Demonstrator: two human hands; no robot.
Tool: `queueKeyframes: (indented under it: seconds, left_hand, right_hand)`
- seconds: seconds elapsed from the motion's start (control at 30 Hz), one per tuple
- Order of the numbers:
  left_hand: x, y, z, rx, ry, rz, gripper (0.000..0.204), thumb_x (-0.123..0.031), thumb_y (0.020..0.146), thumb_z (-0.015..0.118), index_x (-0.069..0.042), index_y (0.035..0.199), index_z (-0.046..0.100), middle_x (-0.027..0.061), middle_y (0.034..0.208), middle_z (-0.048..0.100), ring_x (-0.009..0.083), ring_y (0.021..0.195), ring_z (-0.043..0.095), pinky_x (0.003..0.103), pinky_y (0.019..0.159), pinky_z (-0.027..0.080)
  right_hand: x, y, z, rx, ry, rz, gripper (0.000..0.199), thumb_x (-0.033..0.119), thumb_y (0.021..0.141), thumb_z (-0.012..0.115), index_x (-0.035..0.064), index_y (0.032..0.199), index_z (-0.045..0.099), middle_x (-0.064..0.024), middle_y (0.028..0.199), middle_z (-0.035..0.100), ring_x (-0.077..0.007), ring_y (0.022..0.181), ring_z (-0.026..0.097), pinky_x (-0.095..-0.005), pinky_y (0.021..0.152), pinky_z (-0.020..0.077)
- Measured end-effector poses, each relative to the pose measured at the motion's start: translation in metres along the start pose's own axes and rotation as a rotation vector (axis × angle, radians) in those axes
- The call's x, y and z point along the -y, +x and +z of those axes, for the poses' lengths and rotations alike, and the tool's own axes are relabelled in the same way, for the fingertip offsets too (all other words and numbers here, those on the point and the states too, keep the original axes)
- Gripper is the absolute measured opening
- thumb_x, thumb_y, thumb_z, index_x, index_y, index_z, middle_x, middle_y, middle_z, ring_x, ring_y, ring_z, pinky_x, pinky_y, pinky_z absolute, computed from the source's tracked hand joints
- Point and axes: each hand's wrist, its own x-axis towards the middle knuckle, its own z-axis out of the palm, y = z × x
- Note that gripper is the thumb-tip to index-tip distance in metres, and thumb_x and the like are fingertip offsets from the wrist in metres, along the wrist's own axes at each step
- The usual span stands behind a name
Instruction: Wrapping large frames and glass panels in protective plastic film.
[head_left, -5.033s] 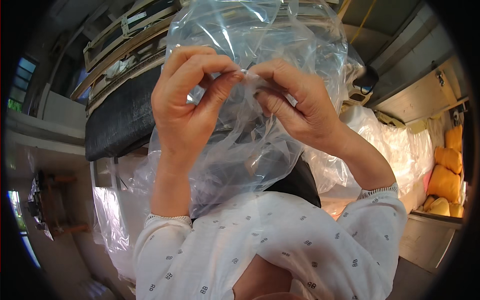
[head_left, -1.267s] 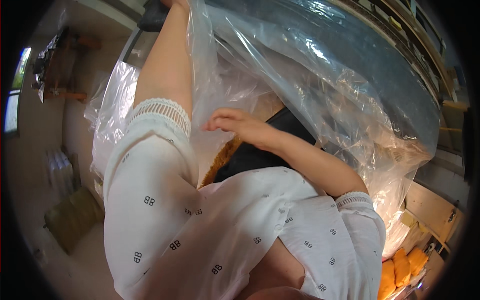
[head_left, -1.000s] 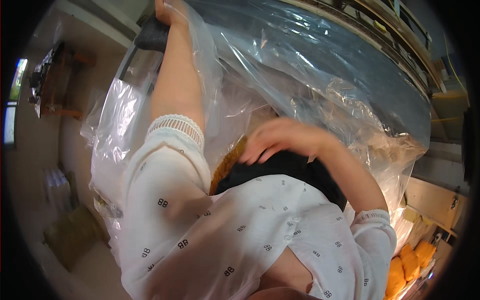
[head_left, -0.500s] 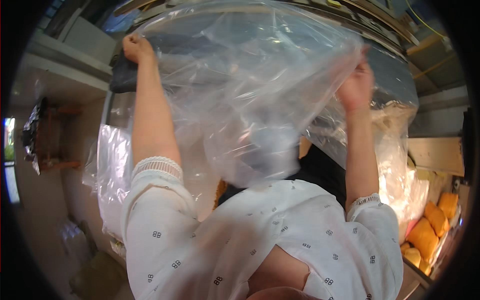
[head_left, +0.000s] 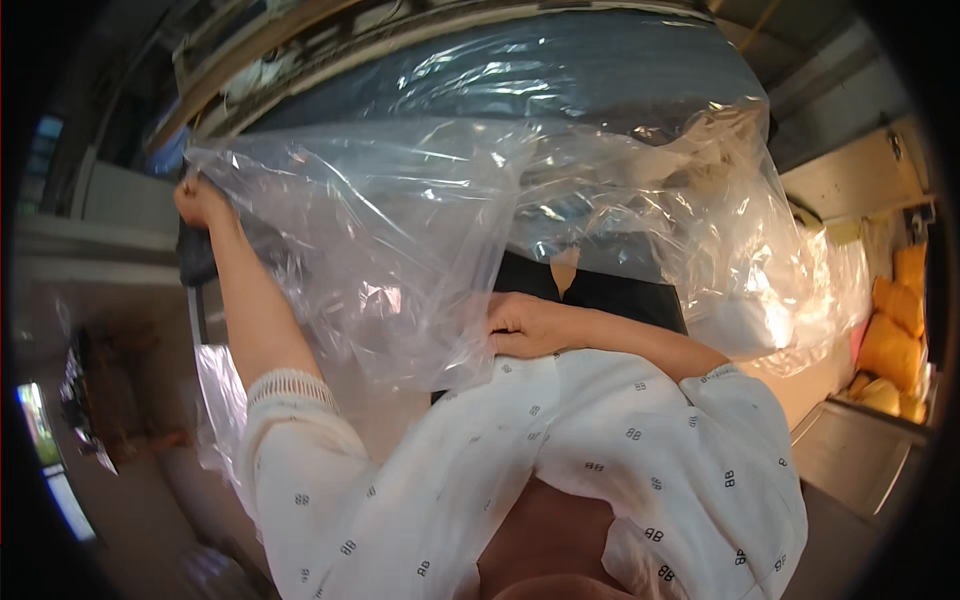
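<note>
Big clear plastic bag point(head_left: 470, 230) spread wide across the middle of the view, crinkled and glossy, reaching from far left to far right and draped over a large dark roll point(head_left: 560, 75) lying across the top. Lower edge of the bag hanging down to chest height, in front of a black panel point(head_left: 610, 290).

More clear plastic point(head_left: 800, 300) bunched at right, near the bag's right side. Beyond it, orange-yellow lumps point(head_left: 890, 330) stacked in a bin at the right rim, well apart from both hands. Another loose sheet of film point(head_left: 215, 400) hanging low at left, below the raised arm.

White sleeves point(head_left: 560, 460) with a small dark pattern filling the lower half.

Left hand point(head_left: 200, 200) raised and stretched out to the left, grip closed tight on the bag's upper left corner, film gathered in the fist and pulled taut from there.

Right hand point(head_left: 530, 325) low and close to the chest, knuckles up, fingers point(head_left: 505, 312) curled together over the bag's bottom edge, pinching the film against the palm side; thumb hidden, so exact pinch not clear, yet grip plainly clamped on plastic rather than apart.

Bag thus stretched on a slant between the two hands, high at left, low at centre.
</note>
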Motion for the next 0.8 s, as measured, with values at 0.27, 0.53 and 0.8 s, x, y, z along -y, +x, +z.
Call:
queueKeyframes:
  seconds: [0.27, 0.53, 0.8]
  left_hand:
    - [-0.023, -0.010, -0.010, 0.153, -0.049, 0.068, 0.018, -0.020, 0.082, 0.057, -0.003, 0.086, 0.059, 0.0128, 0.083, 0.062, 0.0282, 0.076, 0.058, 0.036, 0.070, 0.044]
    - [-0.024, 0.003, -0.007, 0.137, -0.100, 0.005, 0.019, -0.021, 0.083, 0.056, -0.002, 0.085, 0.059, 0.0128, 0.083, 0.061, 0.0277, 0.076, 0.057, 0.035, 0.070, 0.043]
    - [0.030, 0.010, 0.006, 0.057, 0.009, 0.015, 0.022, -0.023, 0.082, 0.055, -0.003, 0.087, 0.059, 0.0138, 0.086, 0.061, 0.0290, 0.079, 0.058, 0.036, 0.072, 0.044]
  right_hand:
    - [0.173, -0.089, -0.199, -0.581, 0.745, -0.762, 0.015, 0.012, 0.083, 0.048, 0.0060, 0.070, 0.050, -0.0025, 0.070, 0.050, -0.0121, 0.072, 0.051, -0.0284, 0.071, 0.0415]
    - [-0.007, -0.037, -0.031, -0.023, -0.169, 0.089, 0.047, 0.014, 0.074, 0.063, 0.0031, 0.117, 0.049, -0.0135, 0.106, 0.059, -0.0221, 0.091, 0.059, -0.0317, 0.075, 0.0480]
    - [0.014, 0.019, -0.026, 0.055, -0.215, 0.053, 0.012, 0.017, 0.081, 0.051, 0.0065, 0.084, 0.057, -0.0105, 0.085, 0.058, -0.0274, 0.081, 0.056, -0.0360, 0.073, 0.0435]
